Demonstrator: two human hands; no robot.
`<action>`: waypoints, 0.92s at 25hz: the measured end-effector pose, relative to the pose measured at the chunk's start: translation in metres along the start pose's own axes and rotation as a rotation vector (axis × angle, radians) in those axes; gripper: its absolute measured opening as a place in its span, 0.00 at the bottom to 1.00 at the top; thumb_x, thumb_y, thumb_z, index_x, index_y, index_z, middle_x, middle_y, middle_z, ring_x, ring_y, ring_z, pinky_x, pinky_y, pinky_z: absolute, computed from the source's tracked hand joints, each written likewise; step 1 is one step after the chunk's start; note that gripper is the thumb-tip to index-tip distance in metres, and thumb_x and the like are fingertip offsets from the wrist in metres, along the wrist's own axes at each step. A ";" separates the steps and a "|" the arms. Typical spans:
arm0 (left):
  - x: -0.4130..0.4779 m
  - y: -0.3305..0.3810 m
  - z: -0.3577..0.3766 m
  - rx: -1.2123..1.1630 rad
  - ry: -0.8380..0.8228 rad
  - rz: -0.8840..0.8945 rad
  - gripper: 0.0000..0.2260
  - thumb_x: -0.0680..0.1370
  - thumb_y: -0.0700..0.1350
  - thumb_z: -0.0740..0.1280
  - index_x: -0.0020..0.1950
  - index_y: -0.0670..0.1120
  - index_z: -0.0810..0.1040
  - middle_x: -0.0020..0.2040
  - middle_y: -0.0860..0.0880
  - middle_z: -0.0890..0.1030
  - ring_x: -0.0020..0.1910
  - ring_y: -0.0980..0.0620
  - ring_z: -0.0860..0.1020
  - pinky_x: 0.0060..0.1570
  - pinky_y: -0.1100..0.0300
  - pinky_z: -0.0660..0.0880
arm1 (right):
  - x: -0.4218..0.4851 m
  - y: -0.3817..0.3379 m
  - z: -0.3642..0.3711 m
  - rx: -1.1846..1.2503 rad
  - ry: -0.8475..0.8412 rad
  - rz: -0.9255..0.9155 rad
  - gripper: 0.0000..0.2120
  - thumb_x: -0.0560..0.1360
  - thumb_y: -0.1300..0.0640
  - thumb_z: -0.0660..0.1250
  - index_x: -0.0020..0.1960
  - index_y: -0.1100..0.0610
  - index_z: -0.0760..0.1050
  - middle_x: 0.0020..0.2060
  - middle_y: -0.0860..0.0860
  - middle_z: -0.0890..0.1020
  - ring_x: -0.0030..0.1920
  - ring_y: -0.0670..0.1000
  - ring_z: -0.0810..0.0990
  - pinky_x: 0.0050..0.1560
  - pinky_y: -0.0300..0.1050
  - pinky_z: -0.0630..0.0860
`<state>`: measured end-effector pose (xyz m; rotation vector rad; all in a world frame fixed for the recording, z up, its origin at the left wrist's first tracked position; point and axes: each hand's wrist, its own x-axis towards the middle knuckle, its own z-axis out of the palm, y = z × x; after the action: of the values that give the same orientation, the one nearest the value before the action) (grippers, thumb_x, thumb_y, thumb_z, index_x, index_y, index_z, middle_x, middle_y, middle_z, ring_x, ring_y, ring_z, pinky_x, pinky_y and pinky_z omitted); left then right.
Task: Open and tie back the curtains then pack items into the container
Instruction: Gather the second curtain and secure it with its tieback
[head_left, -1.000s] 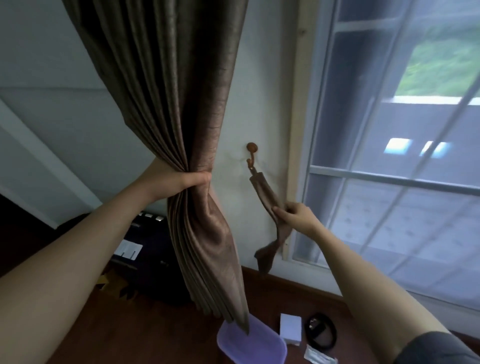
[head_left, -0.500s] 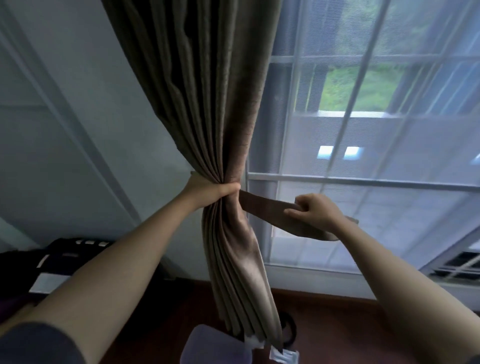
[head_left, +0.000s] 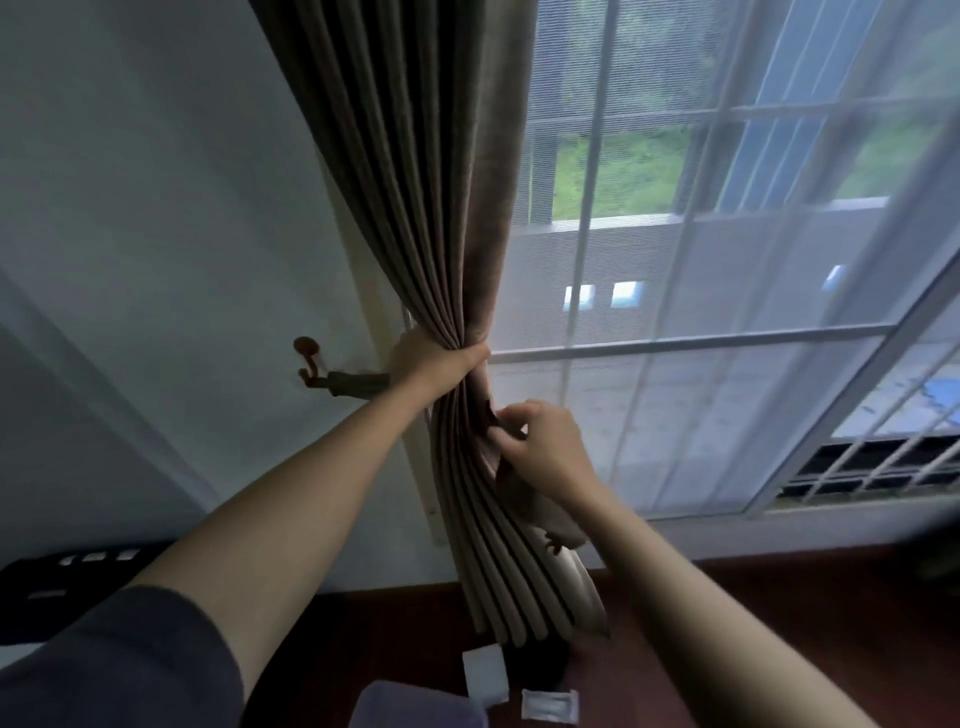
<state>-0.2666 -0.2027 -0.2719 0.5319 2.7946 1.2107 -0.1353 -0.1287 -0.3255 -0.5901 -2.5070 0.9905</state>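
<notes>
A brown pleated curtain (head_left: 415, 182) hangs by the window, gathered into a bunch at mid-height. My left hand (head_left: 434, 361) is clenched around that bunch. A brown fabric tieback (head_left: 358, 384) runs from a small wall hook (head_left: 307, 364) to behind my left hand. My right hand (head_left: 540, 447) pinches the tieback's other end against the front of the curtain, just below my left hand; the loose end dangles beneath my wrist. On the floor below lie a purple container (head_left: 415, 706), a small white box (head_left: 485, 670) and a white packet (head_left: 549, 705).
A window (head_left: 727, 332) with white bars and a sheer screen fills the right side. The pale wall (head_left: 156, 234) is to the left. A dark case (head_left: 62, 582) sits low at the left. Dark red-brown floor (head_left: 727, 613) runs along the bottom.
My right hand has brought the tieback end in from the right to the curtain's front, under my left hand. The view has shifted, so the wall hook shows again at the left.
</notes>
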 end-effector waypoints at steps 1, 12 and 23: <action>0.002 0.002 0.002 0.010 0.003 -0.005 0.28 0.65 0.58 0.73 0.60 0.45 0.77 0.60 0.45 0.79 0.59 0.45 0.78 0.54 0.59 0.74 | -0.005 -0.004 0.010 0.073 0.038 0.050 0.08 0.71 0.56 0.68 0.46 0.58 0.82 0.40 0.56 0.83 0.43 0.55 0.79 0.45 0.48 0.74; -0.001 -0.021 -0.025 -0.013 0.071 -0.095 0.30 0.64 0.55 0.75 0.61 0.42 0.76 0.60 0.43 0.79 0.59 0.44 0.78 0.54 0.59 0.73 | -0.017 0.017 -0.010 0.383 0.094 0.331 0.09 0.70 0.61 0.68 0.46 0.54 0.84 0.37 0.48 0.84 0.41 0.45 0.80 0.40 0.27 0.71; 0.017 -0.014 -0.042 -0.132 -0.039 -0.255 0.27 0.63 0.55 0.76 0.58 0.46 0.77 0.50 0.49 0.81 0.43 0.52 0.80 0.38 0.61 0.77 | -0.043 -0.029 0.024 0.379 -0.142 0.109 0.06 0.71 0.59 0.70 0.47 0.52 0.82 0.44 0.46 0.78 0.47 0.43 0.77 0.50 0.36 0.70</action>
<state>-0.2941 -0.2350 -0.2510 0.1814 2.6253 1.2996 -0.1178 -0.1831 -0.3299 -0.5565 -2.3306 1.5495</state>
